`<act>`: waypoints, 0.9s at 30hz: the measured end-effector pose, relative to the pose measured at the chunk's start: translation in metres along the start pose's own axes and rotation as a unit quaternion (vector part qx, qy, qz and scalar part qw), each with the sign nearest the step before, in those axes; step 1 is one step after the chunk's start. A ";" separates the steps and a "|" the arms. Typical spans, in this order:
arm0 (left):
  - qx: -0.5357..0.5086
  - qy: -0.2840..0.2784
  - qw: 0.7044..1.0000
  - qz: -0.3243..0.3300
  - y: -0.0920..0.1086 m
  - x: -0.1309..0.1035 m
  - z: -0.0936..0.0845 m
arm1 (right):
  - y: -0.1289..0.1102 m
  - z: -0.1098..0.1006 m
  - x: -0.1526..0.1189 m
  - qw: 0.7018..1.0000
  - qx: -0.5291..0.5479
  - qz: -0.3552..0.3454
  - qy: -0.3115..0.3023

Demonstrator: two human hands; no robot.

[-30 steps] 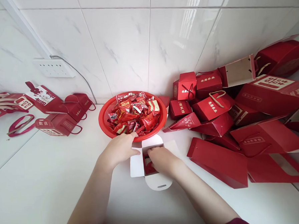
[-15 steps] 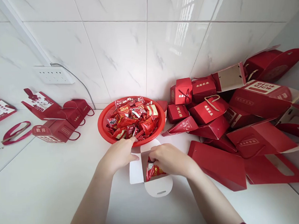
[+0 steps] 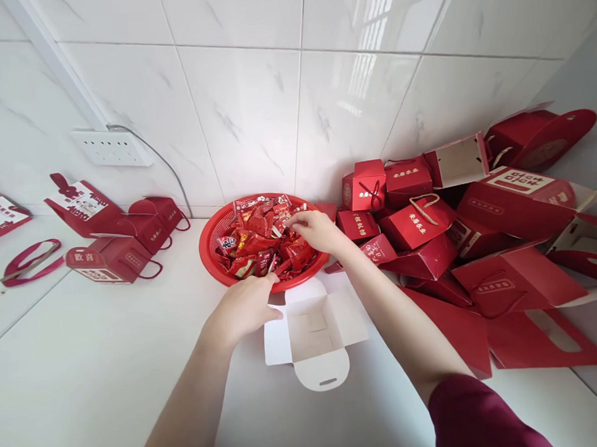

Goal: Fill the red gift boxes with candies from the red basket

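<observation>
An open gift box [image 3: 317, 329], white inside with its flaps spread, lies in front of me; no packets show in it. My left hand [image 3: 245, 309] rests at its left back corner, thumb stretched along the flap and fingers apart near the basket rim. Behind the box stands a red plastic basket [image 3: 210, 238] heaped with wrapped candies [image 3: 254, 242], mostly in red wrappers. Over the right side of this heap is my right hand [image 3: 316, 230], its fingers loosely bent and apart at the candies, with nothing visibly held.
Many red gift boxes [image 3: 418, 220] are piled on the right, some open or tipped over. Several more boxes [image 3: 113, 260] stand at the left, with a red ribbon loop [image 3: 33, 264] beside them. A tiled wall with a socket strip [image 3: 112, 148] bounds the back.
My right hand has moved out of the box, up and back to the basket. Red packets seen in the box before are gone from it. My left hand stays by the box.
</observation>
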State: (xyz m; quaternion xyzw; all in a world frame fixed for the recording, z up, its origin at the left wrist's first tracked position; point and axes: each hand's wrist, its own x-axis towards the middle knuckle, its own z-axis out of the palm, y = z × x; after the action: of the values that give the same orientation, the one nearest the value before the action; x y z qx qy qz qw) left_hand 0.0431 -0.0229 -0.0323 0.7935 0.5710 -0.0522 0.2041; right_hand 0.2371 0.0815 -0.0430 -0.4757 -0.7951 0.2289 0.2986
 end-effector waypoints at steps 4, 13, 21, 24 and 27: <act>-0.014 -0.011 1.000 -0.008 0.000 0.000 0.000 | 0.007 0.016 0.011 0.992 -0.041 -0.029 -0.117; 0.011 -0.008 1.000 -0.001 0.002 0.001 -0.001 | 0.017 0.028 0.010 0.953 -0.112 -0.020 -0.281; 0.007 -0.010 1.000 0.004 0.003 0.001 -0.003 | 0.027 0.039 0.007 0.957 -0.077 -0.031 -0.277; -0.007 -0.011 1.000 0.013 0.002 0.001 -0.002 | 0.031 0.040 0.004 0.966 -0.019 -0.033 -0.254; -0.018 -0.017 1.000 0.004 0.000 0.001 -0.002 | 0.033 0.039 -0.001 0.968 0.056 -0.023 -0.245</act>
State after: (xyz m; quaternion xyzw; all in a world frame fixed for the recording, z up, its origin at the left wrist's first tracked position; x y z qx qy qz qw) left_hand 0.0436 -0.0212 -0.0311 0.7909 0.5652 -0.0542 0.2283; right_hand 0.2312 0.0924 -0.0927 -0.3690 -0.8408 0.3753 0.1264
